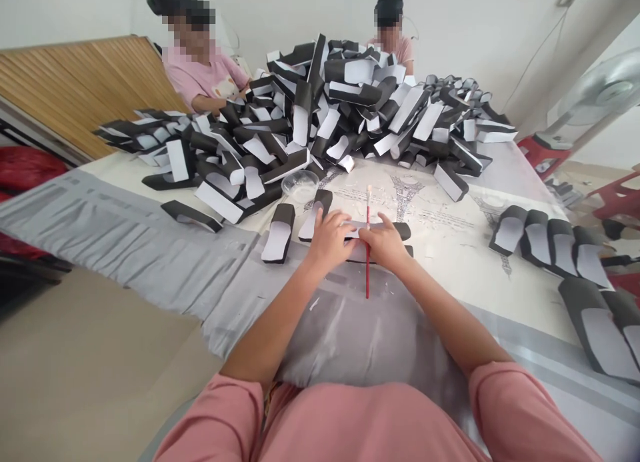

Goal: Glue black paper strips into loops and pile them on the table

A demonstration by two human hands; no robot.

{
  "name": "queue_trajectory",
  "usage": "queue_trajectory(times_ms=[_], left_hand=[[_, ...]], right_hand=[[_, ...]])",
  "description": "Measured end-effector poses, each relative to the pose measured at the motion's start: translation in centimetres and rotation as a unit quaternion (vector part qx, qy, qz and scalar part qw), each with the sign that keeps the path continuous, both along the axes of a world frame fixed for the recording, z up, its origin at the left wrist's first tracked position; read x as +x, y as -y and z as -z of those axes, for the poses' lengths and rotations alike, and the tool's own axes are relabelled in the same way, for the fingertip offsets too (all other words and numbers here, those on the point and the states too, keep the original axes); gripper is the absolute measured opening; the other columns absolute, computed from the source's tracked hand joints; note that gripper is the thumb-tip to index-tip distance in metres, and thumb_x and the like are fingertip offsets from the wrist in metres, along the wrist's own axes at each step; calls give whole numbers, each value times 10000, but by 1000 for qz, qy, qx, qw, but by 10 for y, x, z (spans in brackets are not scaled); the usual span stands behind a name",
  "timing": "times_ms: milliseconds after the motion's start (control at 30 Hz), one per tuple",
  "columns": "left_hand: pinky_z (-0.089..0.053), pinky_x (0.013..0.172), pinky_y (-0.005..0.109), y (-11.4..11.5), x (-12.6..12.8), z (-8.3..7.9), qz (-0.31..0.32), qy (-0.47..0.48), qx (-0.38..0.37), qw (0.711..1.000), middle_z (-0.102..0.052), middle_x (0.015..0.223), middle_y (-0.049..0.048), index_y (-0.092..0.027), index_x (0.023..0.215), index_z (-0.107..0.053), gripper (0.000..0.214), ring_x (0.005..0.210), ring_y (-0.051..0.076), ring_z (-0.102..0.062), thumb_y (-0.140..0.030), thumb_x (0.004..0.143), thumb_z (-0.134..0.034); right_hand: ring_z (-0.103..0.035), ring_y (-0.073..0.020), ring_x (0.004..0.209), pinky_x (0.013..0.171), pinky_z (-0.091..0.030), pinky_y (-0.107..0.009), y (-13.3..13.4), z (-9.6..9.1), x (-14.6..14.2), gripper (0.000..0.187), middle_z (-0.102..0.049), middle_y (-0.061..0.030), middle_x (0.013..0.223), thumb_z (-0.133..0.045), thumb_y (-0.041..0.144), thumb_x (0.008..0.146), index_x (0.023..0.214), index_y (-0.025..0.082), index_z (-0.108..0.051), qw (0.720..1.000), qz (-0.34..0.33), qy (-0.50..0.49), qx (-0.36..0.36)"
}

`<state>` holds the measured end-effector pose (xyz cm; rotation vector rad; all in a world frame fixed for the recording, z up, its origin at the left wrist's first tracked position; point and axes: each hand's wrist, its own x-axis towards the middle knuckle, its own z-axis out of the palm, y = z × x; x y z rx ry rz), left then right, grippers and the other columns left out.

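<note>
A black-and-white folded paper box (399, 231) lies sideways on the table between my hands. My left hand (330, 241) is at its left end, fingers curled over and thumb against it. My right hand (386, 246) grips a thin red paintbrush (368, 269), pale bristles pointing away from me, and its fingers also touch the box. Another box lies under or just in front of this one, mostly hidden by the hands. Beside my left hand are two more boxes, one upright-facing (278, 235) and one slanted (311, 227). A clear plastic bowl (300, 184) sits beyond them.
A large heap of similar boxes (300, 115) covers the table's far side. More boxes (537, 239) stand in a row at right. Paper scraps dot the printed tablecloth (440, 229). Two people sit behind the heap. A fan (595, 92) stands at right.
</note>
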<state>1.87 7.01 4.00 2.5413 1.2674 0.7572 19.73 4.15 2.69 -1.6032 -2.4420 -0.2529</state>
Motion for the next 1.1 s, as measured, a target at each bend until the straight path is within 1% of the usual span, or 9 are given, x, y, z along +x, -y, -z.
queue_trajectory(times_ms=[100,200,267,367,500,633,833,967,1100], left_hand=[[-134,1250,578,3,3,4,11,-85,-21,996,-722,1070,84,-244,937,-755,141,1181,287,-604,-212,860,-642],[-219,1217,566,3,5,8,7,-141,-38,989,-730,991,100,-212,925,-752,124,1094,301,-639,-220,857,-648],[-270,1191,542,3,7,12,2,-155,-44,987,-733,965,104,-197,911,-750,124,1056,297,-654,-226,865,-638],[-320,1155,514,2,10,19,0,-165,-52,985,-742,961,98,-204,887,-748,129,1040,291,-664,-210,869,-620],[-322,1147,509,0,11,23,5,-171,-46,984,-749,991,89,-217,889,-745,146,1058,288,-659,-177,862,-607],[-303,1156,517,0,11,24,10,-173,-31,984,-750,989,77,-221,864,-741,184,1034,272,-658,-155,869,-569],[-314,1145,523,2,11,24,15,-191,-13,981,-733,929,88,-202,842,-734,186,1009,280,-651,-147,864,-557],[-463,996,449,5,17,24,26,-176,-5,984,-710,1077,119,-190,924,-731,221,1106,300,-599,-122,867,-529],[-519,878,365,3,26,28,25,-142,-64,987,-706,1083,123,-163,991,-714,224,1077,276,-627,-124,871,-528]], right_hand=[[-642,-172,693,1192,-205,-419,0,8,-6,282,-716,-24,728,-445,55,841,977,177,-660,999,-18,16,-49],[-679,-188,767,1186,-210,-426,2,10,-9,303,-738,-41,781,-441,52,854,1032,171,-656,997,-26,17,-75],[-689,-193,791,1189,-205,-430,2,10,-10,291,-744,-49,802,-439,57,869,1031,167,-654,996,-26,20,-86],[-692,-191,800,1194,-199,-435,2,9,-11,258,-747,-55,823,-448,70,884,1001,169,-656,995,-23,21,-99],[-682,-198,856,1192,-214,-440,4,5,-11,253,-740,-60,841,-459,61,879,994,171,-656,996,-14,15,-92],[-651,-222,957,1207,-192,-465,6,-2,-8,284,-724,-79,840,-470,29,846,1008,162,-662,998,0,25,-64],[-650,-225,982,1212,-174,-491,6,-3,-5,290,-730,-91,877,-472,35,849,1018,165,-669,996,4,31,-86],[-660,-218,984,1210,-170,-471,5,-2,-5,278,-732,-88,890,-475,52,869,1040,161,-665,995,11,15,-98],[-666,-218,974,1209,-169,-446,4,-3,-5,240,-728,-82,884,-491,83,882,1040,151,-658,994,23,-2,-103]])
